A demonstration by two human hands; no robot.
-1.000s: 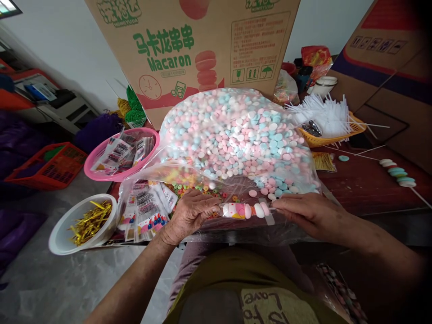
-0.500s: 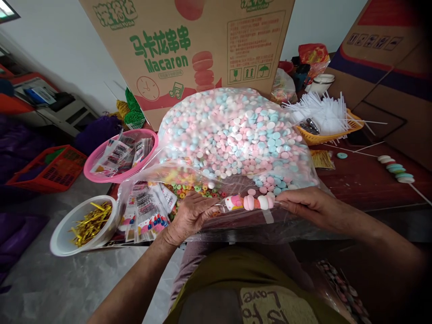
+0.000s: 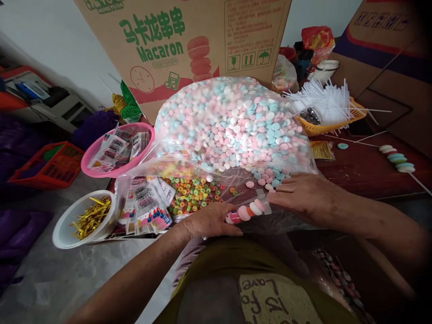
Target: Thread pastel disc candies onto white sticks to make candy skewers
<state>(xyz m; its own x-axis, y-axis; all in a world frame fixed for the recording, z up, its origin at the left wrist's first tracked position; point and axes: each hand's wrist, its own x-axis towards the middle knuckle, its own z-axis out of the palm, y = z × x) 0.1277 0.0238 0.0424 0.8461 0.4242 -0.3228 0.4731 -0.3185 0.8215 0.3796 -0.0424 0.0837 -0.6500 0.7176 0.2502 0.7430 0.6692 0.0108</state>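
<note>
My left hand (image 3: 216,219) is closed round the lower-left end of a candy skewer (image 3: 249,210) in a transparent wrapper. Pink, white and orange pieces show along it, with a printed part beside my fingers. The skewer tilts up to the right. Just past its upper end is my right hand (image 3: 297,198), fingers stretched out and holding nothing that I can see. Loose pink, blue and white candies (image 3: 270,175) lie beyond its fingertips, at the mouth of a large transparent bag (image 3: 232,121) full of such candies. Small ring candies (image 3: 192,193) lie left of it.
Printed wrappers (image 3: 146,204), a white bowl of gold ties (image 3: 64,234) and a pink basket (image 3: 86,164) are at the left. A yellow basket of white sticks (image 3: 351,119) and another candy skewer (image 3: 398,157) are at the right. A cardboard box (image 3: 148,99) stands behind.
The skewer has gone from nearly level to tilted, its left end lower and nearer me. My right hand has let go of its right end and spread its fingers. The view has shifted slightly.
</note>
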